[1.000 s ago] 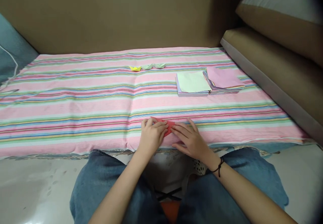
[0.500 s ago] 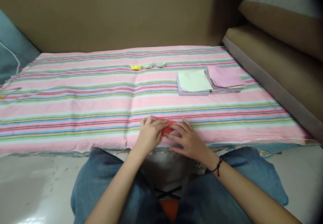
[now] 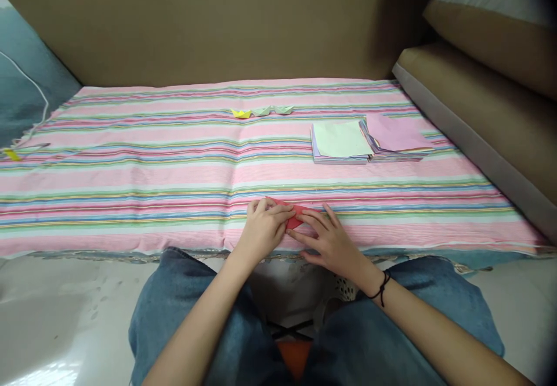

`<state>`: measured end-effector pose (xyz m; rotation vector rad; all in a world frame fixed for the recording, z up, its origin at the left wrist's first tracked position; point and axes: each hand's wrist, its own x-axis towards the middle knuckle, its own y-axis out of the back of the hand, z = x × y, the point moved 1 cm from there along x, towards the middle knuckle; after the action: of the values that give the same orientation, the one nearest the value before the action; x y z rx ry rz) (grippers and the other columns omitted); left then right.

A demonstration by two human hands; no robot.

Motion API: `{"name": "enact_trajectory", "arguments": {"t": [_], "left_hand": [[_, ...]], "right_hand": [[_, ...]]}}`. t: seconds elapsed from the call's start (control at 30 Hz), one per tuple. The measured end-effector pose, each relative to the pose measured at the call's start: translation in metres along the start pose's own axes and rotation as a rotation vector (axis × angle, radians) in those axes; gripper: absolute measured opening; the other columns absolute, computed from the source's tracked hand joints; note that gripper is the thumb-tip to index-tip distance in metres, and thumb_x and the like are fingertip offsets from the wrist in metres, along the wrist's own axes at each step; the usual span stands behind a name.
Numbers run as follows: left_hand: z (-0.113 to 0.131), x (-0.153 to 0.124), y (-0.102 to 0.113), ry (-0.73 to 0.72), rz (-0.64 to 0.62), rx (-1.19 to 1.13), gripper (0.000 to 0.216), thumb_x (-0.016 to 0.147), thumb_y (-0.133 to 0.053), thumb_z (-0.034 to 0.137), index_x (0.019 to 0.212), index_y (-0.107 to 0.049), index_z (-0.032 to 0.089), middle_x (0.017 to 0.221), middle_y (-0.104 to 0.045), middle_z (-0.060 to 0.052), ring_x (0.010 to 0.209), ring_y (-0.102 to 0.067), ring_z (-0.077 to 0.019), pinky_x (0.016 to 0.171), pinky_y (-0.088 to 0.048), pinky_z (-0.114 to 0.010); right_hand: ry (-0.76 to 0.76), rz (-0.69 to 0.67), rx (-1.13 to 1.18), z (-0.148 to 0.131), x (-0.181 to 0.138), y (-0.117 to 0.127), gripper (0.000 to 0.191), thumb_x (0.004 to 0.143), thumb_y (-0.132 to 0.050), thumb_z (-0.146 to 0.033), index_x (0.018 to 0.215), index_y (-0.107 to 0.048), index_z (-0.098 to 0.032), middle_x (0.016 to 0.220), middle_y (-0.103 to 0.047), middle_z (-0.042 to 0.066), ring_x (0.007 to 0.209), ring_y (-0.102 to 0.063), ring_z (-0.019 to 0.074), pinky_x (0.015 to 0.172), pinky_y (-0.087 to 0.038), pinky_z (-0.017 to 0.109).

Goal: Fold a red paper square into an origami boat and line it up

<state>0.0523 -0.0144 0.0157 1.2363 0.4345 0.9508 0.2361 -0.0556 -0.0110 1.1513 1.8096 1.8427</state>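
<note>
A folded piece of red paper (image 3: 295, 222) lies on the striped cloth close to its front edge. The fingers of my left hand (image 3: 263, 226) are bent over the paper's left part and press it down, hiding much of it. From the right, my right hand (image 3: 333, 241) reaches in with spread fingers, its fingertips touching the paper's right side. What the thumbs do underneath is partly hidden. Farther back stand a yellow folded paper boat (image 3: 241, 114) and two pale green paper boats, one (image 3: 261, 112) beside the other (image 3: 284, 110), in a row.
Two stacks of square paper sit right of centre, one topped pale green (image 3: 342, 139), the other pink (image 3: 398, 133). The striped cloth (image 3: 174, 174) covers the surface. A brown backrest (image 3: 217, 26) rises behind, and cushions (image 3: 487, 96) flank the right. At far left lies a yellow-handled item (image 3: 12, 154).
The whole view has shifted slightly, so everything appears a little farther right. Both hands stay on the red paper, with hardly any difference in their pose.
</note>
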Motion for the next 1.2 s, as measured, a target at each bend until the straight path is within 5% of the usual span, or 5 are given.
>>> {"name": "enact_trajectory", "arguments": {"t": [0.8, 1.2], "left_hand": [[-0.0012, -0.0032, -0.0015, 0.004, -0.031, 0.021, 0.039, 0.086, -0.043, 0.016, 0.121, -0.055, 0.029, 0.121, -0.061, 0.000, 0.099, -0.044, -0.0240, 0.083, -0.027, -0.042], [-0.0005, -0.0036, -0.0017, -0.001, -0.017, 0.017, 0.040, 0.085, -0.044, 0.015, 0.121, -0.055, 0.029, 0.121, -0.061, 0.000, 0.099, -0.044, -0.0236, 0.082, -0.028, -0.042]], "right_hand": [[0.059, 0.000, -0.005, 0.0050, 0.0005, -0.0025, 0.056, 0.078, -0.061, -0.024, 0.131, -0.044, -0.034, 0.128, -0.050, 0.008, 0.121, -0.038, 0.0286, 0.104, -0.016, 0.062], [0.035, 0.013, 0.029, 0.0026, -0.0006, -0.0025, 0.045, 0.078, -0.061, -0.028, 0.122, -0.054, -0.031, 0.128, -0.049, 0.009, 0.122, -0.037, 0.0291, 0.103, -0.018, 0.061]]}}
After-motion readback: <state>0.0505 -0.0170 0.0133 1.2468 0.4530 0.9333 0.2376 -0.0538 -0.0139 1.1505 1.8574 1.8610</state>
